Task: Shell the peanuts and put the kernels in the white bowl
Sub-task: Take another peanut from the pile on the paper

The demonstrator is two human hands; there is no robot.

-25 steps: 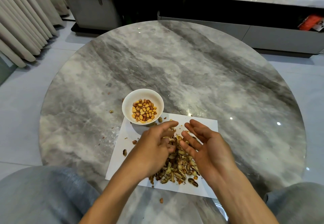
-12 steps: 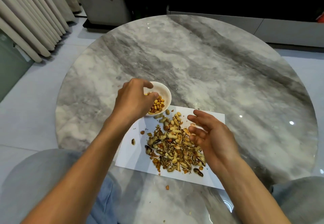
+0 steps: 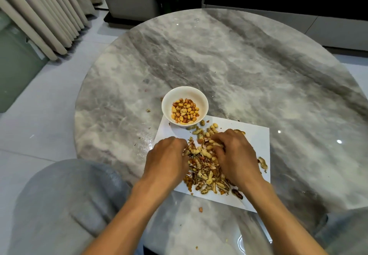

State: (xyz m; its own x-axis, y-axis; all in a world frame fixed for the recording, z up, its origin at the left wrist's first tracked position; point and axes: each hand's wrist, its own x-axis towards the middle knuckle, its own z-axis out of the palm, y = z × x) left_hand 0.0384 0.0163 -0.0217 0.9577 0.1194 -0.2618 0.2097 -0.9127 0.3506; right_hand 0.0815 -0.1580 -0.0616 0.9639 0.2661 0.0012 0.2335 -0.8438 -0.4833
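Observation:
The white bowl stands on the far left corner of a white paper sheet and holds several shelled kernels. A pile of peanuts and broken shells lies on the sheet between my hands. My left hand rests at the pile's left edge, knuckles up and fingers curled under; its fingertips are hidden. My right hand lies palm down on the right of the pile, and its curled fingers pinch a pale peanut pod.
The sheet lies at the near side of a round grey marble table. Loose shell bits are scattered near the table's front edge and left of the bowl. My knees in grey trousers are under the table's near edge. Curtains hang at far left.
My left hand left the bowl and came back down to the pile's left edge. My right hand turned palm down and dropped onto the pile, its fingers curling in.

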